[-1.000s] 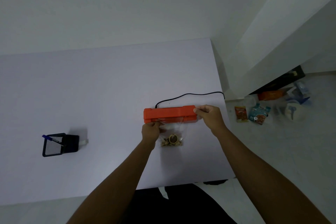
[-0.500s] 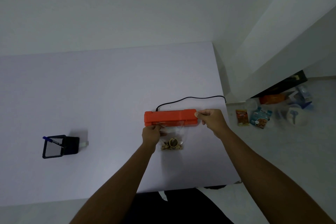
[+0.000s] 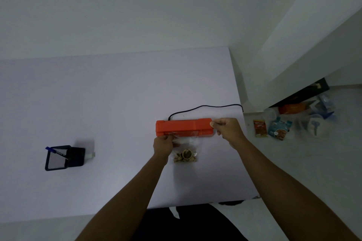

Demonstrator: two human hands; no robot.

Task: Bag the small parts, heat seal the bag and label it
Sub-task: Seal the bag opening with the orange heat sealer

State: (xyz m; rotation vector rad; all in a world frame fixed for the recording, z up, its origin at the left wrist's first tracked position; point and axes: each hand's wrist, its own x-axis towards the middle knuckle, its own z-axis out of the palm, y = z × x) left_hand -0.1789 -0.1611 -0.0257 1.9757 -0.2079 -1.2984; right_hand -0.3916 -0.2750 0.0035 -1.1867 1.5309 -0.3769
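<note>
Pale table point(image 3: 98, 103) in dim light; on it our orange heat sealer point(image 3: 182, 126), with the clear bag point(image 3: 193, 140) just in front, its mouth under the bar and the small parts point(image 3: 185, 155) bunched at the near end. Our left hand point(image 3: 162, 144) pinches the bag's left edge; our right hand point(image 3: 228, 129) grips the sealer's right end. We should pull the film flat, parts well clear, then press evenly

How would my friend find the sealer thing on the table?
Look at the table, near its right edge. The sealer is the long bar with a black cord. Nothing else on the table is orange.
</note>
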